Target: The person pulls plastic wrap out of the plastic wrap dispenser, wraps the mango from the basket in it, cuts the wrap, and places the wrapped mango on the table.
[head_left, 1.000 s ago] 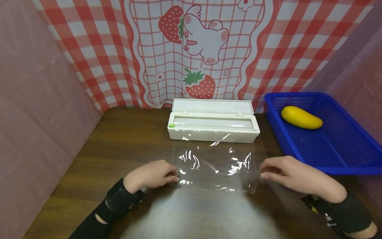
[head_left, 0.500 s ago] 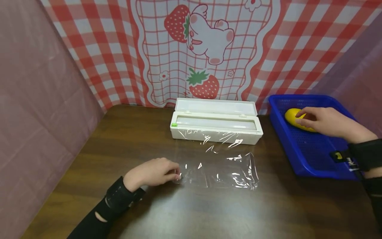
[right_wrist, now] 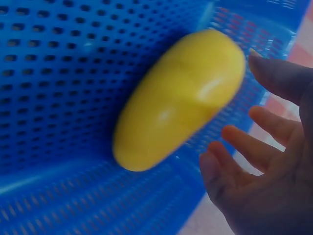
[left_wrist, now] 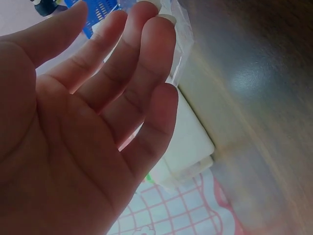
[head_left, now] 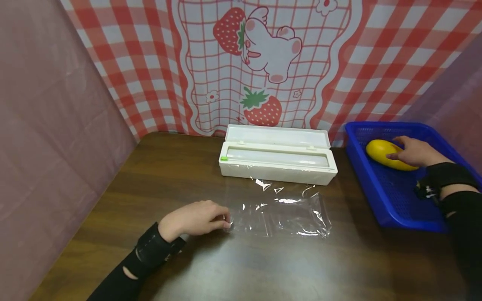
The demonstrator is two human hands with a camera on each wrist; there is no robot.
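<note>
A yellow mango (head_left: 383,153) lies in the blue plastic basket (head_left: 370,190) at the right. My right hand (head_left: 418,151) is over the basket beside the mango, thumb and fingers spread apart. In the right wrist view, a gap shows between those fingers (right_wrist: 252,147) and the mango (right_wrist: 178,100). My left hand (head_left: 197,218) is low at the left end of a clear sheet of plastic wrap (head_left: 278,217). Its thumb and fingers stand apart in the left wrist view; whether a fingertip touches the wrap is hard to tell. The wrap stretches toward a white wrap dispenser (head_left: 278,171).
The dispenser's lid (head_left: 276,136) is raised at the back, and a green slider (head_left: 224,158) sits at its left end. All stands on a brown wooden table (head_left: 169,167). A red checked cloth (head_left: 139,62) hangs behind, with pink cloth (head_left: 45,125) at the sides.
My right hand has moved from the wrap's right end across into the basket, to the mango. The wrap's right end has crumpled slightly. My left hand has stayed nearly in place.
</note>
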